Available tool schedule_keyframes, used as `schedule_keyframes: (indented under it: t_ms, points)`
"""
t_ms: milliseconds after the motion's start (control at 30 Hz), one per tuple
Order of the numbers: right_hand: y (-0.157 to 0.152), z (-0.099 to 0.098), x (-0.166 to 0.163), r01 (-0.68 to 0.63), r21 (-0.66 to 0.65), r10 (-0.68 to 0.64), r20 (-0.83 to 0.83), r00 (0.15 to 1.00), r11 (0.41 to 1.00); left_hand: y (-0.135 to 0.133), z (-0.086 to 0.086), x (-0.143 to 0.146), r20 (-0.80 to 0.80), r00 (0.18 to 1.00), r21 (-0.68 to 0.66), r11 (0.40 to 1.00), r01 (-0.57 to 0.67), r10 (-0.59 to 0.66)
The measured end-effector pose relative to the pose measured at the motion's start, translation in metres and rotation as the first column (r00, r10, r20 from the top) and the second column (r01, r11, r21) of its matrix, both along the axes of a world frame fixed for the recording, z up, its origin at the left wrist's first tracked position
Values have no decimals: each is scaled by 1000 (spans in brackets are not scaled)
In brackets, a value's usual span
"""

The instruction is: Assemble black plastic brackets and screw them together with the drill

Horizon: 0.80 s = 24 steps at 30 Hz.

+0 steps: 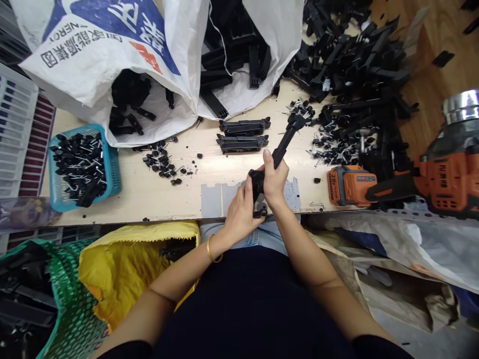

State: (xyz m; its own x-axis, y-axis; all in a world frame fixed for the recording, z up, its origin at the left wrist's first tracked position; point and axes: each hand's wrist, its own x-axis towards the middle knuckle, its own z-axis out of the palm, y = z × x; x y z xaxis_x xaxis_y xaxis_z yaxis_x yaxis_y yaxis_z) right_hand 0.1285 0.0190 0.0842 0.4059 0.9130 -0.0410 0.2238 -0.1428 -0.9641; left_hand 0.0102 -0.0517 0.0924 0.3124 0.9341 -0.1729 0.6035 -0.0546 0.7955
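Over the front edge of the table, both my hands hold a long black jointed plastic part (pixel 285 143). My left hand (pixel 239 212) is closed on its lower end, close to my lap. Higher up, my right hand (pixel 275 183) wraps round the shaft with the thumb lying along it. The part slants up to the right and ends in a wider black head. Grey flat plates (pixel 211 200) lie under and beside my hands. Two folded black plastic assemblies (pixel 243 143) rest side by side just beyond them.
White sacks (pixel 90 60) of black parts stand at the back. A blue basket (pixel 114 169) holds black-headed screws at left; more screws (pixel 160 159) lie loose. Right are a black parts heap (pixel 359 65), an orange battery (pixel 350 185) and an orange power tool (pixel 449 179). A yellow sack (pixel 130 264) hangs below.
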Motion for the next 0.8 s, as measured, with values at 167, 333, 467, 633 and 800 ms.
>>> schedule_keyframes:
  t_ms: [167,333,467,633,800]
  points:
    - [-6,20,28,-92,116,32,439,898,989,10,-10,7,-129,984,140,984,-107,126]
    - [0,59,79,-679,-203,420,892,170,706,35,-3,-46,-76,968,91,965,246,-239]
    - [-9,70,88,-674,-678,644,661,-384,293,40,6,-67,-95,831,35,833,553,-548]
    - [-44,75,77,-644,-712,703,608,-368,279,1,9,-54,-123,884,0,891,455,-451]
    - [-65,89,72,-669,-706,824,509,-249,234,-26,16,-58,22,921,-32,920,390,-390]
